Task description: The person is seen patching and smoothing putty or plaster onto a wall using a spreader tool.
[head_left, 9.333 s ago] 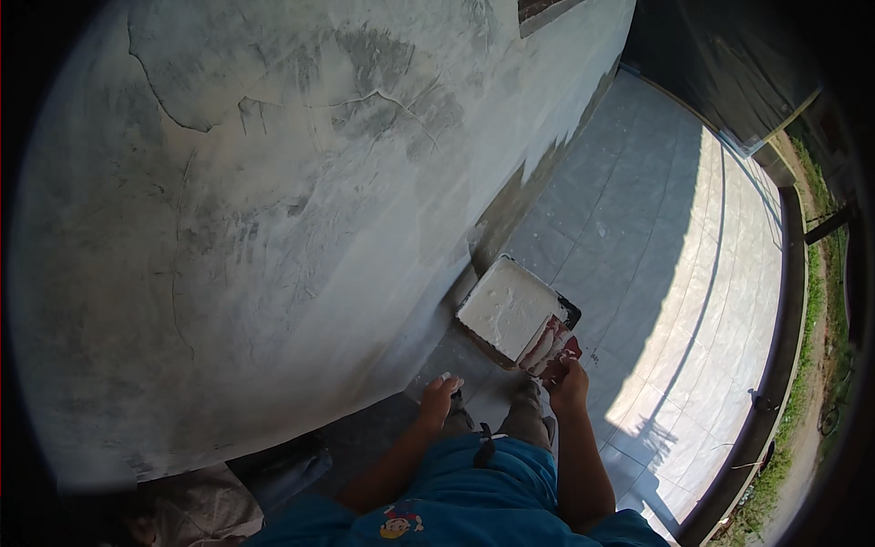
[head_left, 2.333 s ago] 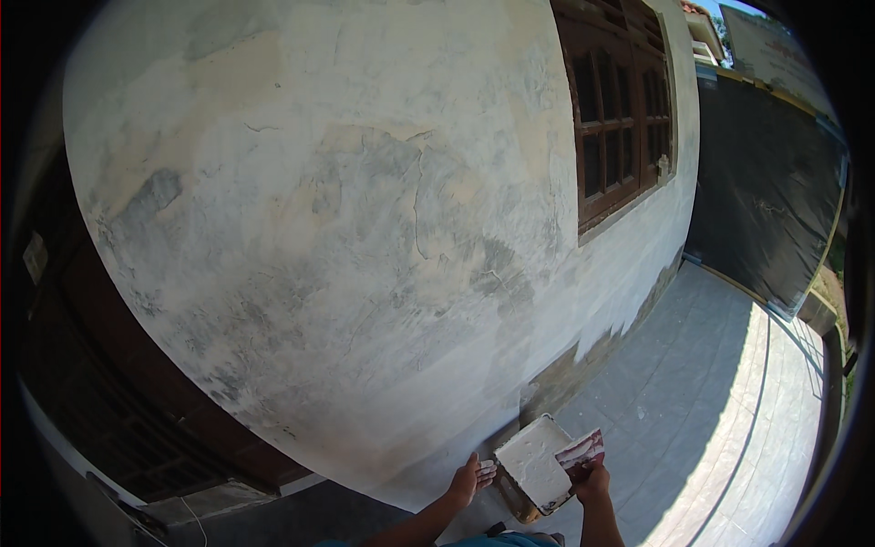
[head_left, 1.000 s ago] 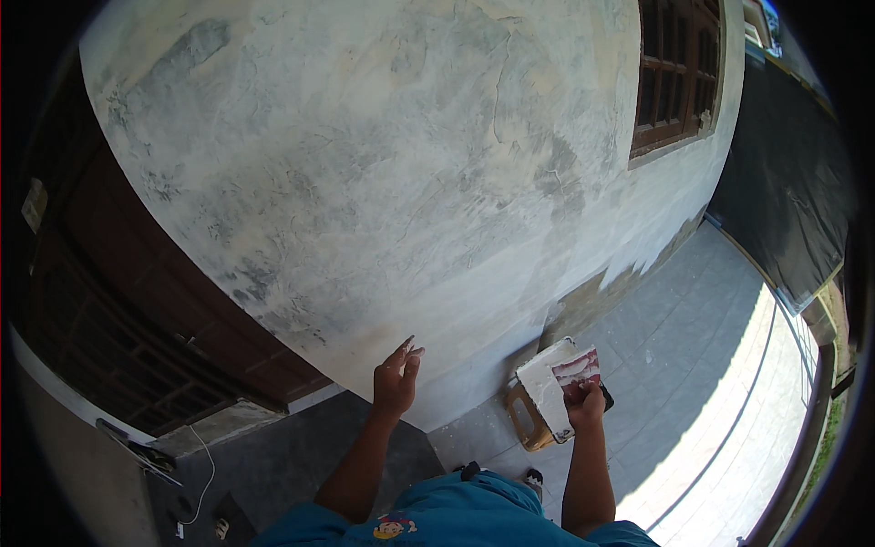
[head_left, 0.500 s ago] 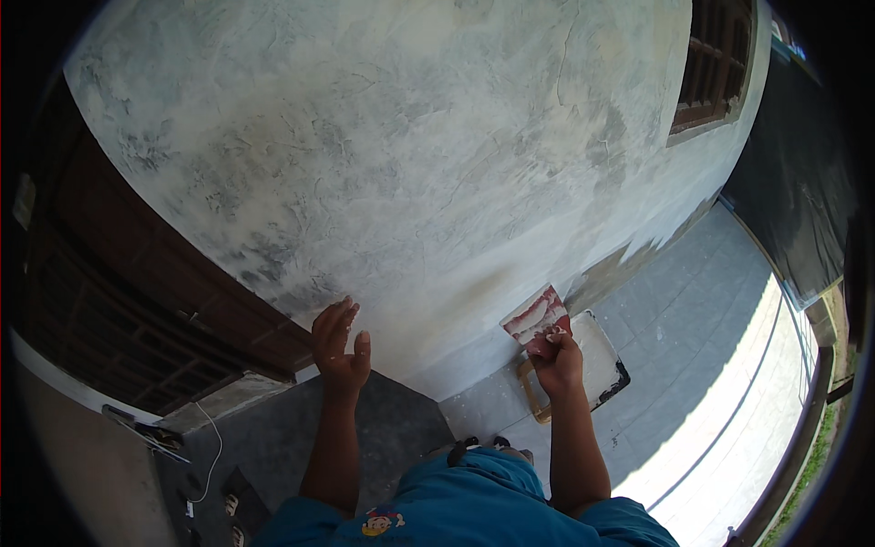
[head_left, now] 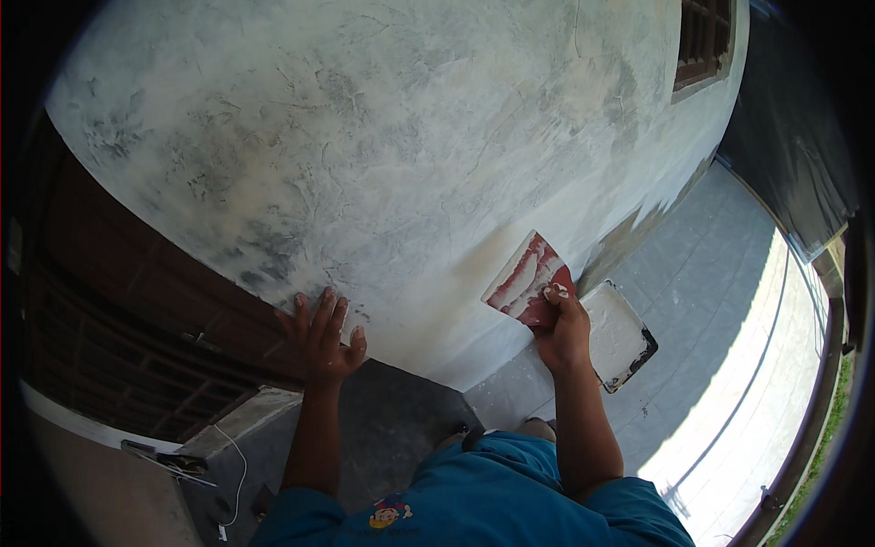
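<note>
My right hand (head_left: 561,330) grips a red flat scraper (head_left: 529,278) smeared with white putty and holds its blade against the grey-white plastered wall (head_left: 410,155). My left hand (head_left: 321,335) rests flat on the same wall lower left, fingers spread, holding nothing. On the tiled floor just right of my right hand lies a black-edged tray (head_left: 624,339) coated with white putty.
A dark wooden door frame with a grille (head_left: 118,310) runs down the left. A window with bars (head_left: 706,41) sits at the top right. The grey tiled floor (head_left: 729,301) stretches right into sunlight. A cable (head_left: 239,456) lies near the threshold.
My right hand has lifted the scraper from over the tray up onto the wall. My left hand has moved right and pressed flat against the wall.
</note>
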### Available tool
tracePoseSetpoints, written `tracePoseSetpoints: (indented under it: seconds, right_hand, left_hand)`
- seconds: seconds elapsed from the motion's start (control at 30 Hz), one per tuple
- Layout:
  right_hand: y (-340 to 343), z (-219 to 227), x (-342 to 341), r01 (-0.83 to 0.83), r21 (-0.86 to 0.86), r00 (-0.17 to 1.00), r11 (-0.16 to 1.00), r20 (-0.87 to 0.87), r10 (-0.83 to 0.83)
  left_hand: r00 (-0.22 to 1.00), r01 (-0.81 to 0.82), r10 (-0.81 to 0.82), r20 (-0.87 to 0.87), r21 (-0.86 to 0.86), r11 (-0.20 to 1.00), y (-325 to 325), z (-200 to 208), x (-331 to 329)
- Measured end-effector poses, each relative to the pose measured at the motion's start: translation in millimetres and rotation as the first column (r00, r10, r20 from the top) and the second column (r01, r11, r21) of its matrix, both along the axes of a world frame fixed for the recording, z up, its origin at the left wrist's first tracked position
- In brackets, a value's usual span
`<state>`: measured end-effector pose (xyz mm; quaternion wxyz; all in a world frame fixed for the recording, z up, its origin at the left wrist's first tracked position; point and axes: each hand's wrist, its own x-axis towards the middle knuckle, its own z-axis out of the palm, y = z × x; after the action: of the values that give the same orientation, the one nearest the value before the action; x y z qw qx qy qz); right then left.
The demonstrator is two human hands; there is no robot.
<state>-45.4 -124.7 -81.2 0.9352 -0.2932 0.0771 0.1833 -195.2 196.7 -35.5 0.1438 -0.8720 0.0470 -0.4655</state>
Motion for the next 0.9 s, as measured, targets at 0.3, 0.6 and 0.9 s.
tracePoseSetpoints:
  seconds: [0.3,0.6,0.9]
  right_hand:
    - [57.2,-6.3,-47.7,0.193,0.125,0.979,0.973,0.04,-0.199]
    - [80.1,22.0,-62.1,0.359,-0.119,0.903,0.926,0.296,-0.312]
    - [94.6,70.4,-43.5,0.818,-0.565,0.574,0.108,0.791,-0.21]
  left_hand:
    - [0.946,0.323,-0.319,-0.056,0.091,0.942,22.6,8.2,7.3]
    - [0.868,0.497,-0.497,-0.025,0.049,0.866,23.5,33.3,18.3]
    - [0.809,0.577,-0.58,0.091,0.063,0.815,22.4,24.2,33.3]
